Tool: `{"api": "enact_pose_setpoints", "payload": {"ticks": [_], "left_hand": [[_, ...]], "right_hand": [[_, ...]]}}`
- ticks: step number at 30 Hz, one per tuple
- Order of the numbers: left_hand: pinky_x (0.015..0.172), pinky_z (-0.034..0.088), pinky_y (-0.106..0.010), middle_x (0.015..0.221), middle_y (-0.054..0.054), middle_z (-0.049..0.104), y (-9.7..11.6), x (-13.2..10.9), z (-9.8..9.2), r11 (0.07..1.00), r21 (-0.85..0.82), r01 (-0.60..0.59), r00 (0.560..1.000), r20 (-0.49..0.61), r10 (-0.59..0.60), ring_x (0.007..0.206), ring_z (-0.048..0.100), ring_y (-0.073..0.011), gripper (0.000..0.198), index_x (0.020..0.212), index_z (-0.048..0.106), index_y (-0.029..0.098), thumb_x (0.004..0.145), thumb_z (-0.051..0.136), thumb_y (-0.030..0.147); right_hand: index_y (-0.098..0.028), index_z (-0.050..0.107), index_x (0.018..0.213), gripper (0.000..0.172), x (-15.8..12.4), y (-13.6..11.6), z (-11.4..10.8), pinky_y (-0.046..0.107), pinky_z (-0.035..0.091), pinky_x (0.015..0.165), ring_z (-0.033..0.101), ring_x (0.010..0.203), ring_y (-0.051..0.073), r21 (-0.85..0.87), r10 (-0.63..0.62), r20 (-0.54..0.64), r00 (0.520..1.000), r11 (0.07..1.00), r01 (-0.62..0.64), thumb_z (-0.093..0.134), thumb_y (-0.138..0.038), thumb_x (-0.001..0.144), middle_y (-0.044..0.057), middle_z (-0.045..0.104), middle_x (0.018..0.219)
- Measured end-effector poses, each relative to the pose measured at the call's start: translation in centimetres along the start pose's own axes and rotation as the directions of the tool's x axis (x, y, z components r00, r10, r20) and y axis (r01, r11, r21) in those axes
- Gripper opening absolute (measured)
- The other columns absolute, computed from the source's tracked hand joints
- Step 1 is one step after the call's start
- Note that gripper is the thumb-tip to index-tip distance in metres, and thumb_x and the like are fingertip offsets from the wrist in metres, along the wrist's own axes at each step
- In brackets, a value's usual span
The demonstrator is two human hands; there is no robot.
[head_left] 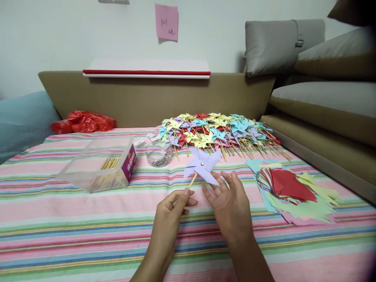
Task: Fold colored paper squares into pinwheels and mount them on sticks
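Note:
A lilac paper pinwheel point(202, 161) with a silver pin head at its centre stands upright before me on a thin wooden stick. My left hand point(175, 201) pinches the lower part of that stick between thumb and fingers. Beside the pinwheel's lower right blade is my right hand point(229, 205), palm turned up and fingers spread; whether its fingertips touch the blade I cannot tell. Just behind the pinwheel, to the left, sits a clear round tub point(158, 155) of small metal pins.
A clear plastic box point(88, 164) of wooden sticks lies at left. Many finished pinwheels point(217, 131) are heaped at the back. Cut paper sheets point(289, 188) are piled at right. A red plastic bag point(88, 121), small white boxes point(139, 143) and stacked cushions point(326, 102) edge the striped cloth point(88, 235).

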State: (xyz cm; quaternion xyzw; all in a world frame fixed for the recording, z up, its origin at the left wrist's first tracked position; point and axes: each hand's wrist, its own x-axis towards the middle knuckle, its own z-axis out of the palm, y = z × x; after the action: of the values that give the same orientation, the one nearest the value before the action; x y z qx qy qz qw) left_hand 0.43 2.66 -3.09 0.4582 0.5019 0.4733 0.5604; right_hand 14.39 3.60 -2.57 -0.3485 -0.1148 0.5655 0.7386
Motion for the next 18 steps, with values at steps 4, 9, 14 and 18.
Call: {"api": "enact_pose_setpoints", "payload": {"ticks": [4,9,14,18], "left_hand": [[0.075,0.045,-0.026,0.087,-0.006,0.075,-0.2,0.5,0.0,0.992,-0.117,0.040,0.996,-0.074,-0.049,0.089,0.067,-0.0195,0.039,0.095,0.075,0.019,0.084,0.067,0.055],[0.074,0.046,-0.025,0.083,-0.004,0.074,-0.3,0.6,-0.1,0.998,-0.042,-0.054,0.999,0.000,0.054,0.081,0.064,-0.0175,0.033,0.087,0.075,0.019,0.087,0.066,0.051],[0.074,0.047,-0.027,0.081,-0.005,0.073,-0.6,1.0,-0.2,0.993,0.005,-0.116,0.990,0.076,0.115,0.080,0.064,-0.0194,0.036,0.088,0.075,0.018,0.086,0.065,0.053],[0.071,0.048,-0.029,0.076,-0.006,0.071,-0.7,1.0,-0.1,0.997,0.010,-0.071,0.986,0.154,0.069,0.075,0.064,-0.0201,0.045,0.082,0.073,0.016,0.088,0.058,0.058]], "right_hand": [[-0.023,0.073,0.099,0.033,-0.3,1.7,0.0,0.036,0.053,0.091,0.065,0.110,0.025,-0.240,0.090,0.119,0.989,0.969,-0.059,0.079,-0.045,0.075,0.005,0.070,0.115],[-0.019,0.074,0.085,0.025,-1.2,3.8,0.8,0.030,0.049,0.077,0.061,0.082,0.017,-0.290,0.139,0.286,0.948,0.956,-0.052,0.078,-0.043,0.078,0.003,0.070,0.085],[-0.018,0.068,0.077,0.028,-0.8,4.5,0.7,0.024,0.043,0.065,0.051,0.069,0.012,-0.231,0.076,0.265,0.961,0.973,-0.014,0.080,-0.043,0.077,-0.001,0.059,0.072],[-0.020,0.062,0.076,0.031,-0.2,4.3,0.1,0.022,0.034,0.052,0.040,0.057,0.010,-0.170,0.079,0.222,0.972,0.985,-0.041,0.079,-0.046,0.079,-0.005,0.049,0.064]]}}
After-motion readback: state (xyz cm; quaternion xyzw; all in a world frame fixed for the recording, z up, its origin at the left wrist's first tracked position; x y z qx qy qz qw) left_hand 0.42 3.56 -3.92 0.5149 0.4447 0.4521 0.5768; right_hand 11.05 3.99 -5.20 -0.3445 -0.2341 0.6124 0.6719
